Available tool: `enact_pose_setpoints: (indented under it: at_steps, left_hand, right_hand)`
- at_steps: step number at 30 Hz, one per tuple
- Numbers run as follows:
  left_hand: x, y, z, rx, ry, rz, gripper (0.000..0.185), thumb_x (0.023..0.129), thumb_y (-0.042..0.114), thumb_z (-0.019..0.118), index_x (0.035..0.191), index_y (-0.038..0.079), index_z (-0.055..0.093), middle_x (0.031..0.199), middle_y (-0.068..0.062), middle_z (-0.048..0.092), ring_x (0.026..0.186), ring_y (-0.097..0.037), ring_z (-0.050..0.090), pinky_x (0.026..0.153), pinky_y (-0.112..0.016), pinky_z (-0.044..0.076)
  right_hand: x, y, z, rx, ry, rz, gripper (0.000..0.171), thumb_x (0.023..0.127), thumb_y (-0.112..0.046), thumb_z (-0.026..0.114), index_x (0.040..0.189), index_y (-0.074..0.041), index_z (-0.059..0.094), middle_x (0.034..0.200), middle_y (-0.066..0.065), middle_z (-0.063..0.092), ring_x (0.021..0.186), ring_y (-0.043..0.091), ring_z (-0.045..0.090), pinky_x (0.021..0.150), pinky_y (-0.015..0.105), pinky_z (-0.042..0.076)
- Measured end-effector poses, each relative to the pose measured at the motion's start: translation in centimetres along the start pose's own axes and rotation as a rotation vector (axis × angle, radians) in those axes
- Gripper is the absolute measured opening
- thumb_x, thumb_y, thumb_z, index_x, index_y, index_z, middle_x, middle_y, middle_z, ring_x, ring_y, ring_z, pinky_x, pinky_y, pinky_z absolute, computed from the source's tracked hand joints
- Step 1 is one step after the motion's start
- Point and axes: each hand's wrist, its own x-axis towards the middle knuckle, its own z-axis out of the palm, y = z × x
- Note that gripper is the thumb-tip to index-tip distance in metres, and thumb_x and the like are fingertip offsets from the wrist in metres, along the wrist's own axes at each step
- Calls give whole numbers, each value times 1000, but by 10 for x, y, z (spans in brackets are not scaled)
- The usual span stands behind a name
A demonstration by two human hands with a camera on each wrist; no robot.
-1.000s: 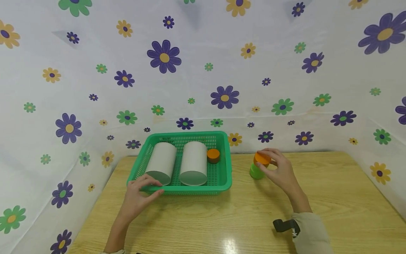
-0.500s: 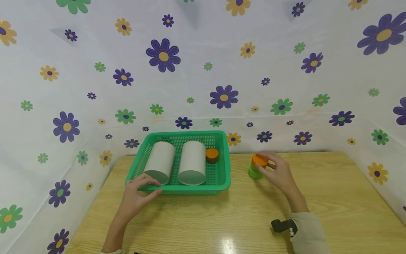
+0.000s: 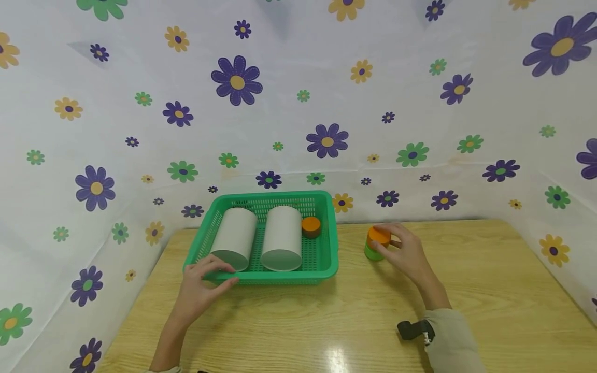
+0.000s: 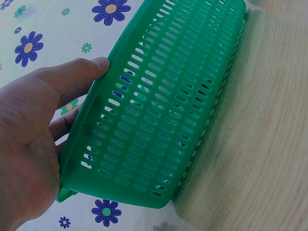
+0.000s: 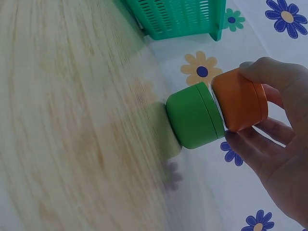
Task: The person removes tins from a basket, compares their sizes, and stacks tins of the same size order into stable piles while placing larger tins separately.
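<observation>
My right hand (image 3: 407,256) grips a small orange round container (image 3: 379,237) between thumb and fingers. Directly beneath it, a green round container (image 3: 373,255) stands on the table. In the right wrist view the orange container (image 5: 238,100) sits against the top of the green one (image 5: 193,118), with a thin, slightly uneven seam between them. At the left, my left hand (image 3: 200,290) pinches the front rim of a green plastic basket (image 3: 284,276). The left wrist view has its thumb at the rim of the basket (image 4: 159,96) and the other fingers partly hidden behind.
Inside the basket lie two large white cylinders (image 3: 236,235), side by side, and another orange round piece (image 3: 311,227) at the back right. The wooden table (image 3: 289,326) meets a flower-printed cloth (image 3: 289,124) at its back and sides.
The right hand has brought the orange container down and closer onto the green one, and the two now line up better. My left hand keeps its grip on the basket rim.
</observation>
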Motion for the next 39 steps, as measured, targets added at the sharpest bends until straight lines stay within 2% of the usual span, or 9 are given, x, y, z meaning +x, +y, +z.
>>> enact_pose_setpoints:
  at_steps: [12, 17, 20, 25, 28, 33, 39]
  left_hand:
    - [0, 2, 0, 14, 1, -8, 22, 77, 6, 89, 91, 16, 76, 93, 7, 66, 92, -9, 60, 85, -34, 23]
    - [1, 2, -2, 18, 5, 6, 21, 77, 5, 89, 92, 12, 76, 92, 3, 66, 91, -10, 60, 83, -34, 22]
    - [1, 2, -2, 14, 7, 8, 22, 77, 5, 89, 91, 16, 76, 92, 1, 67, 91, -10, 60, 83, -34, 22]
    - [1, 0, -2, 9, 6, -3, 24, 78, 7, 89, 92, 21, 76, 92, 4, 67, 92, -10, 60, 84, -34, 22]
    - [-1, -1, -1, 5, -2, -14, 21, 78, 7, 89, 92, 17, 76, 93, 6, 67, 92, -10, 60, 84, -34, 21]
    - [-3, -2, 0, 5, 0, -15, 21, 78, 8, 89, 93, 15, 76, 93, 9, 66, 92, -10, 60, 84, -33, 21]
    - [-1, -1, 0, 18, 7, 4, 23, 77, 8, 90, 92, 18, 76, 93, 10, 66, 91, -10, 61, 85, -35, 22]
  right_hand:
    - [-1, 2, 3, -5, -18, 15, 39, 90, -4, 78, 127, -1, 67, 127, 18, 64, 117, 40, 61, 86, 55, 55]
    - [0, 1, 5, -2, -18, 20, 40, 90, -4, 78, 128, -1, 66, 127, 18, 63, 117, 40, 61, 87, 57, 54]
    - [2, 1, 5, 2, -22, 22, 40, 90, -4, 78, 128, -1, 66, 127, 18, 62, 117, 40, 61, 87, 56, 54]
    - [2, 1, 3, 9, -32, 21, 43, 90, -6, 79, 130, 0, 64, 129, 19, 62, 119, 40, 60, 88, 57, 54]
    - [2, 0, 0, 6, -26, 18, 45, 90, -8, 80, 130, 1, 64, 130, 19, 62, 120, 40, 59, 91, 59, 52]
    - [2, -6, -5, -35, 21, -42, 44, 88, -6, 81, 128, 2, 65, 128, 20, 63, 120, 41, 58, 97, 63, 47]
    - [8, -21, -9, -75, 73, -116, 40, 89, -4, 79, 127, -2, 67, 128, 15, 65, 120, 35, 60, 95, 58, 48]
